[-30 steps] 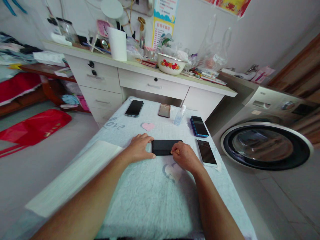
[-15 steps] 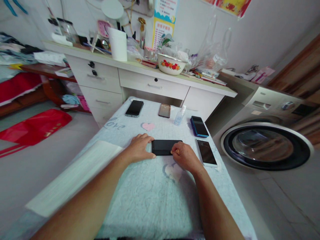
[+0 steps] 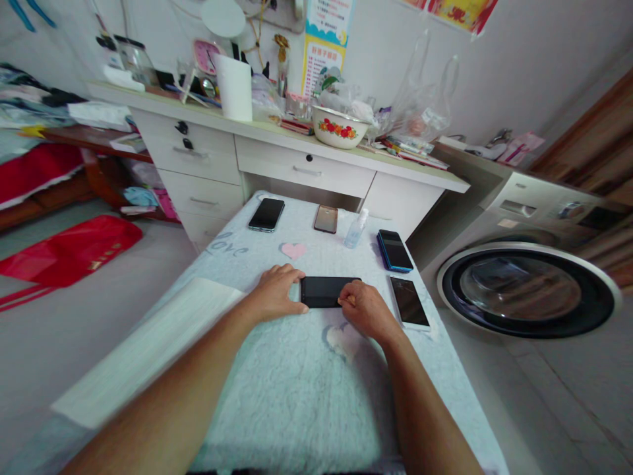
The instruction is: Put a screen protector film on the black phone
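A black smartphone (image 3: 321,292) lies sideways, screen up, on the pale blue cloth of the table (image 3: 297,396). My left hand (image 3: 277,293) grips its left end, with the thumb at the near corner and the fingers at the far one. Curled closed, my right hand (image 3: 364,307) rests over the phone's right end, fingertips down on the screen. Whatever is pinched in those fingers, if anything, is too small to make out. Right of that hand lies a white-framed phone (image 3: 409,302), and behind it a blue-edged phone (image 3: 394,251).
Toward the back of the table are another dark phone (image 3: 266,215), a brownish phone case (image 3: 326,218) and a clear spray bottle (image 3: 356,229). A white strip (image 3: 153,349) runs along the left side. Beyond stand a cluttered desk (image 3: 301,158) and, at right, a washing machine (image 3: 534,264).
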`<state>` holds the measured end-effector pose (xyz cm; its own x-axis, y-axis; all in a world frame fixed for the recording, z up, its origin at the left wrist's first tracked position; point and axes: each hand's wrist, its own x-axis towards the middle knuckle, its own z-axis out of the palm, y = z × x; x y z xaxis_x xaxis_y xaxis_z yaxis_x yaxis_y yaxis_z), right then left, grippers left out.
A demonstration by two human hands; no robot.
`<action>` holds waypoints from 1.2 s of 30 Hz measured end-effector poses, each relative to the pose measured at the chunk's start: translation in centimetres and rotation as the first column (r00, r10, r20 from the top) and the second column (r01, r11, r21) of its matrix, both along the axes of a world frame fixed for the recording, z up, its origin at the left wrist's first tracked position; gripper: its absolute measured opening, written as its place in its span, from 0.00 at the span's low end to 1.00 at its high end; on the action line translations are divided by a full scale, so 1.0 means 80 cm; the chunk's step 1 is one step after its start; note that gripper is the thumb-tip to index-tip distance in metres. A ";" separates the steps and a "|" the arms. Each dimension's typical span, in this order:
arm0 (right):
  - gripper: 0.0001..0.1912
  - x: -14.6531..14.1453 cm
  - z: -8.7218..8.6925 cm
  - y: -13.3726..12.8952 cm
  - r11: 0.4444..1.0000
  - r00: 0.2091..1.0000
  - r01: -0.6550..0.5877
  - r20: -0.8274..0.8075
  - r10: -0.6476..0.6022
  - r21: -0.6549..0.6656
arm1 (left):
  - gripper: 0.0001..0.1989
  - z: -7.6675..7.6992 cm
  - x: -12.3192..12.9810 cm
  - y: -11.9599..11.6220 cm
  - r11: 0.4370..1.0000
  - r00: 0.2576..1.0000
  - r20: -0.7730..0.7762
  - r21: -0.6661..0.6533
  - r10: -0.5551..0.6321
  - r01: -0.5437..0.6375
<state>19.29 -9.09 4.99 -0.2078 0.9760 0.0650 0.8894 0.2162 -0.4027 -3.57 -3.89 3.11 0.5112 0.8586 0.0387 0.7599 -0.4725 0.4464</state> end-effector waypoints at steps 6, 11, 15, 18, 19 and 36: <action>0.06 0.000 0.000 0.000 1.000 1.000 -0.003 0.006 0.003 0.003 | 0.32 0.001 -0.001 -0.001 1.000 1.000 0.000 -0.005 0.003 -0.003; 0.06 0.000 -0.002 0.000 1.000 1.000 -0.007 -0.007 0.007 0.018 | 0.32 0.005 0.001 -0.002 1.000 1.000 -0.003 -0.017 0.012 -0.012; 0.06 -0.001 -0.002 0.001 1.000 1.000 -0.017 -0.020 0.017 0.016 | 0.31 0.000 0.000 0.000 1.000 1.000 0.005 0.002 0.005 -0.005; 0.07 -0.001 0.000 0.001 1.000 1.000 -0.015 -0.012 0.015 0.007 | 0.32 -0.002 0.000 0.000 1.000 1.000 0.006 0.003 0.006 -0.006; 0.07 0.000 0.001 0.000 1.000 1.000 -0.013 -0.005 0.013 0.004 | 0.32 -0.001 0.000 0.000 1.000 1.000 0.005 0.001 0.007 -0.007; 0.06 0.025 0.006 0.004 0.994 0.985 0.112 0.135 -0.109 -0.013 | 0.32 -0.002 -0.001 0.001 1.000 1.000 0.015 -0.002 -0.001 0.001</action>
